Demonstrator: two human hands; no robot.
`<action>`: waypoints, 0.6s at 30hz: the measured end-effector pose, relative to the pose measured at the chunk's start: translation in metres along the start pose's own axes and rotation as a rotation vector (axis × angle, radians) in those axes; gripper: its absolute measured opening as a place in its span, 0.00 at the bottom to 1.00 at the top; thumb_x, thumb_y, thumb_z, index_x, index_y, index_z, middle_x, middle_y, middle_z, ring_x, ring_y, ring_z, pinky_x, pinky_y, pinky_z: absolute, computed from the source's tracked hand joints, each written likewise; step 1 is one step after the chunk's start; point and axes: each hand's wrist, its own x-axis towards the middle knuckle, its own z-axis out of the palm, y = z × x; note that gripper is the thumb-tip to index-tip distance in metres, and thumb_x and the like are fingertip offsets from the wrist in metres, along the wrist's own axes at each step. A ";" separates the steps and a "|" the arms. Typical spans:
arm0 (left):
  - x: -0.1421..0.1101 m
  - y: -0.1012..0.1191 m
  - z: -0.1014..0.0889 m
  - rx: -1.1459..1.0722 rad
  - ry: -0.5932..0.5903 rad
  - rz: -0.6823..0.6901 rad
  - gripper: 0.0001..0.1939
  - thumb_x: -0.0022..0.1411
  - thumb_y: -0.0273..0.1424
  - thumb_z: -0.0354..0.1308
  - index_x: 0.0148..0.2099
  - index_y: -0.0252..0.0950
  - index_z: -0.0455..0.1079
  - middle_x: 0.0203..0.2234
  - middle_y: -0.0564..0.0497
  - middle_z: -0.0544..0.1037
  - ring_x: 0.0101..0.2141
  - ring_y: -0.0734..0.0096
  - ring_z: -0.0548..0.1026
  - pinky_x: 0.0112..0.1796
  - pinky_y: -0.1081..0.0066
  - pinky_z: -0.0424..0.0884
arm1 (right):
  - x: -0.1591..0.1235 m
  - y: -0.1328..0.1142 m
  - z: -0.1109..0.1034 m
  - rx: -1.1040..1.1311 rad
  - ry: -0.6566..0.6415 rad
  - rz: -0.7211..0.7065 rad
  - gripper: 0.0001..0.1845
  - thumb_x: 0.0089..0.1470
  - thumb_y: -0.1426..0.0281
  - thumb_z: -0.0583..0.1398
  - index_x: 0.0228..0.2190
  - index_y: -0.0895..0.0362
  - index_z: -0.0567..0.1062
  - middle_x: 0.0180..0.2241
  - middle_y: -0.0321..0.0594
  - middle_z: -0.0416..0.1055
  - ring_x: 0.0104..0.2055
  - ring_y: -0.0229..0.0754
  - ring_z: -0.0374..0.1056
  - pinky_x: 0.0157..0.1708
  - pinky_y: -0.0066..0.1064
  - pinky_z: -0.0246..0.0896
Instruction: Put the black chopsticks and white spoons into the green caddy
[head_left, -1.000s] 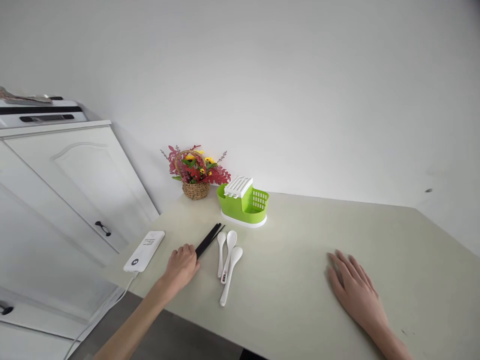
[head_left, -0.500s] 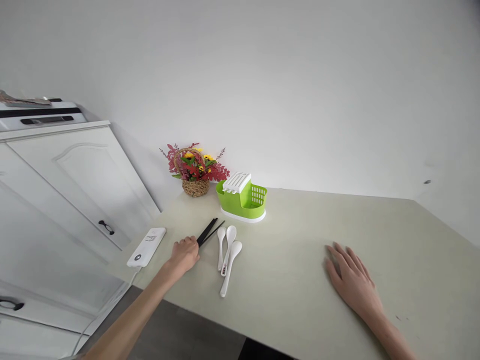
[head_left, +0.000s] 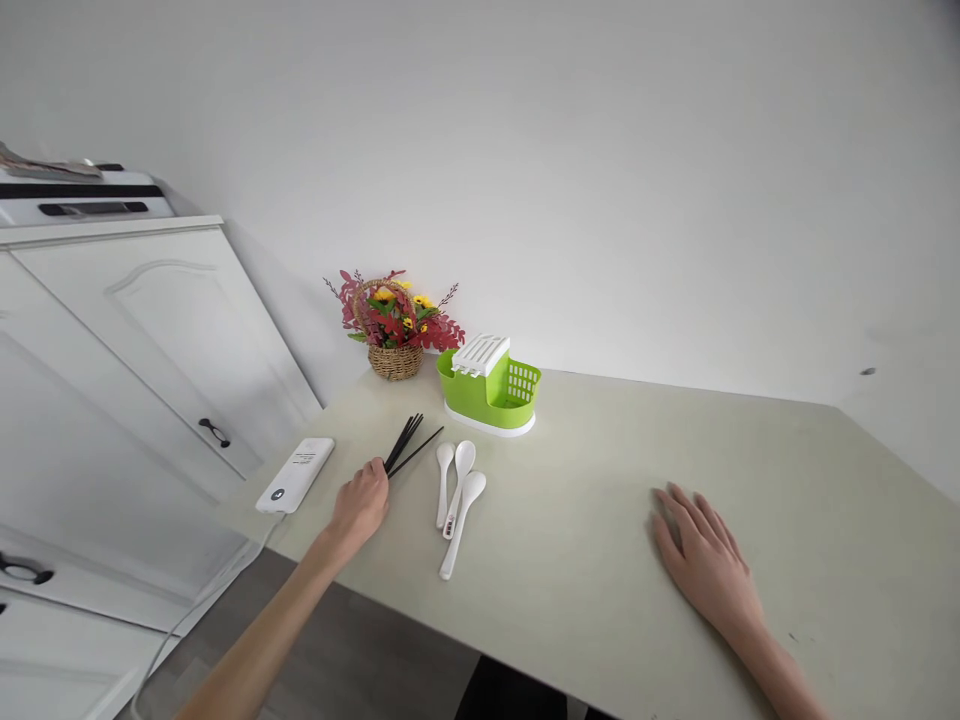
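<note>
My left hand (head_left: pixel 361 503) is closed around a bundle of black chopsticks (head_left: pixel 403 442) at the left of the table. Their tips point away from me, and one splays out to the right; their lower ends are hidden in the hand. Just right of them lie three white spoons (head_left: pixel 459 505), bowls toward the back. Behind the spoons stands a green and white plastic utensil holder (head_left: pixel 480 398), with a slotted white top and a latticed open basket on its right. My right hand (head_left: pixel 706 565) lies flat and open on the table, holding nothing.
A wicker basket of artificial flowers (head_left: pixel 395 360) stands by the wall, left of the holder. A white power bank (head_left: pixel 298 473) with a cable lies near the table's left edge. White cabinets (head_left: pixel 161 350) stand to the left, and a white wall rises behind.
The chopsticks in my left hand have spread apart slightly, and the hand has shifted a little. The view has tilted slightly. My right hand stays in place.
</note>
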 end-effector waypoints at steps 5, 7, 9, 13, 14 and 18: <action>0.001 -0.014 0.011 -0.126 0.040 -0.006 0.16 0.69 0.21 0.44 0.57 0.29 0.59 0.47 0.33 0.77 0.46 0.51 0.80 0.38 0.63 0.72 | 0.000 0.001 0.002 -0.013 0.010 0.003 0.35 0.68 0.51 0.42 0.65 0.54 0.66 0.71 0.37 0.57 0.75 0.53 0.45 0.70 0.54 0.49; -0.004 -0.015 0.010 -0.217 0.076 -0.020 0.15 0.70 0.23 0.44 0.58 0.31 0.58 0.47 0.34 0.78 0.43 0.52 0.81 0.37 0.63 0.71 | 0.001 0.000 0.002 -0.016 0.005 0.004 0.35 0.68 0.51 0.42 0.65 0.54 0.67 0.71 0.36 0.57 0.75 0.53 0.45 0.70 0.53 0.49; -0.013 -0.010 0.006 -0.332 0.146 -0.003 0.15 0.72 0.26 0.42 0.58 0.33 0.57 0.45 0.36 0.78 0.41 0.53 0.81 0.36 0.64 0.71 | 0.002 -0.001 0.002 -0.019 -0.001 0.008 0.35 0.68 0.51 0.42 0.65 0.54 0.67 0.71 0.36 0.57 0.75 0.52 0.45 0.71 0.53 0.49; -0.040 0.021 -0.014 -0.632 0.271 0.109 0.13 0.75 0.35 0.39 0.54 0.36 0.58 0.37 0.43 0.78 0.36 0.56 0.80 0.33 0.65 0.69 | 0.003 -0.003 0.001 -0.023 0.003 0.000 0.35 0.69 0.51 0.42 0.66 0.55 0.66 0.71 0.36 0.56 0.75 0.53 0.45 0.71 0.53 0.48; -0.047 0.032 -0.020 -0.715 0.258 0.136 0.14 0.76 0.38 0.38 0.53 0.37 0.59 0.34 0.45 0.78 0.33 0.58 0.79 0.31 0.67 0.68 | 0.003 -0.003 0.001 -0.022 0.007 -0.001 0.35 0.69 0.51 0.42 0.65 0.55 0.67 0.71 0.36 0.57 0.75 0.53 0.45 0.71 0.52 0.48; -0.064 0.076 -0.035 -0.915 0.088 0.254 0.19 0.76 0.47 0.38 0.48 0.39 0.62 0.25 0.53 0.72 0.24 0.64 0.74 0.25 0.71 0.64 | 0.004 -0.005 -0.002 -0.018 -0.005 0.021 0.35 0.69 0.52 0.42 0.66 0.54 0.66 0.71 0.36 0.56 0.75 0.52 0.45 0.71 0.52 0.46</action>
